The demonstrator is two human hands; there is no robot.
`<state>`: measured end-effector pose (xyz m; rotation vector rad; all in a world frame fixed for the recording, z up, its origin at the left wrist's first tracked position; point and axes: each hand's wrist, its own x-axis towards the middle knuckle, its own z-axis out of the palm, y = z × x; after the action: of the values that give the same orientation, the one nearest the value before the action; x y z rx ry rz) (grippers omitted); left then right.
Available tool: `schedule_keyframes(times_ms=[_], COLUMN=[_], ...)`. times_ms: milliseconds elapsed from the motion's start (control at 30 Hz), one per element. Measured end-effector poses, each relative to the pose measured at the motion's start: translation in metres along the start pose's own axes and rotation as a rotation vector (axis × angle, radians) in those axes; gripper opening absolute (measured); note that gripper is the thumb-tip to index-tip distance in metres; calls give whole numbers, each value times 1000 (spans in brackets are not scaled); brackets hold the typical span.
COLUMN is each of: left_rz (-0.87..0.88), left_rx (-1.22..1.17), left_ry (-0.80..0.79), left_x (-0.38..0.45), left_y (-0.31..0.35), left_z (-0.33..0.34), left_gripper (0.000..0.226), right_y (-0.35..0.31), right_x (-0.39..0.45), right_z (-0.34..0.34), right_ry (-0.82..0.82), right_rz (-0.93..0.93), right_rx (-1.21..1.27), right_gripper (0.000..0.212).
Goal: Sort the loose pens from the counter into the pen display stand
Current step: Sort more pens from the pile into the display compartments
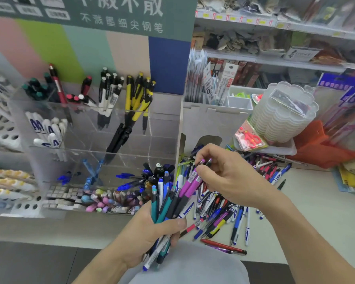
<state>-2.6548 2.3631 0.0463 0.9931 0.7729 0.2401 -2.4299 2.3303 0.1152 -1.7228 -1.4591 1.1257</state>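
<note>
Left hand (152, 232) around pen bundle (166, 203), purple pens (191, 182) in right fingertips (201, 171)

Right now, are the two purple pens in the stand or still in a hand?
In hand. The right hand pinches the two purple pens above the left hand's bundle, outside the clear plastic display stand.

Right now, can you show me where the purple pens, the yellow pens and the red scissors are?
purple pens (190, 183): head view, on the purple barrels pinched by the right hand.
yellow pens (138, 95): head view, on a yellow barrel standing in the clear display stand.
red scissors (251, 138): head view, on the red handles inside their packet.
</note>
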Motion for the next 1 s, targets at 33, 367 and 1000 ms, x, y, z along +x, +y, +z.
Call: schedule_keyframes(times_ms=[33,367,1000], left_rz=[-1,103,176], left_rx=[-7,-72,-392], left_ry=[18,163,108], left_x=[-2,-34,-39], left_y=[0,13,40], left_z=[-2,-38,-62], left_gripper=[37,30,40], right_y=[-4,-38,-63], right_x=[2,38,68], right_z=[6,27,-3], right_ry=[-19,-109,675], right_rz=[-18,-154,-354], right_rx=[-12,147,-289], right_gripper=[5,10,17])
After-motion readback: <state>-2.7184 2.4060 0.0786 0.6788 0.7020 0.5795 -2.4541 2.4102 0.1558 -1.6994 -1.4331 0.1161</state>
